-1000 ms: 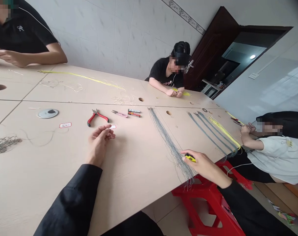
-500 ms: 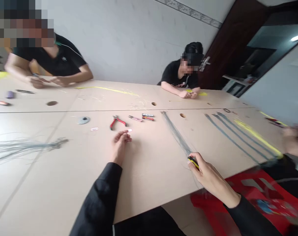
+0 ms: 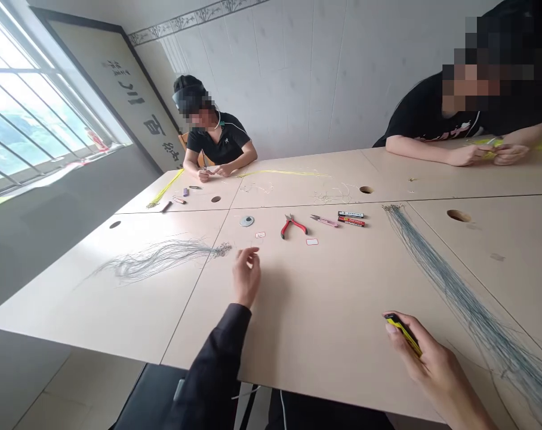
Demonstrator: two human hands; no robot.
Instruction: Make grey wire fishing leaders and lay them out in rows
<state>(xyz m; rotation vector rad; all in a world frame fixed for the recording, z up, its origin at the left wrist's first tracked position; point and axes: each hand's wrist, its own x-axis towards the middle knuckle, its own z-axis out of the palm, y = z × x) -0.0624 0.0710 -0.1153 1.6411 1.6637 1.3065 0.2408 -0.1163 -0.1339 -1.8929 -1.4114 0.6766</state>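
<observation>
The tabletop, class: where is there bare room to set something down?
Between the left hand and right hand, below the red-handled pliers, lies a bare patch; another is the near-left tabletop below the left strand bundle. Crowded: the row of pliers, pink snips and two small cylinders.

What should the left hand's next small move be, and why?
Probably shift the left hand slightly toward the clumped end of the wire bundle on the left and pick out one strand. It's right beside that end with nothing clearly visible in its grasp, while the right hand is occupied holding a yellow-and-black tool.
</observation>
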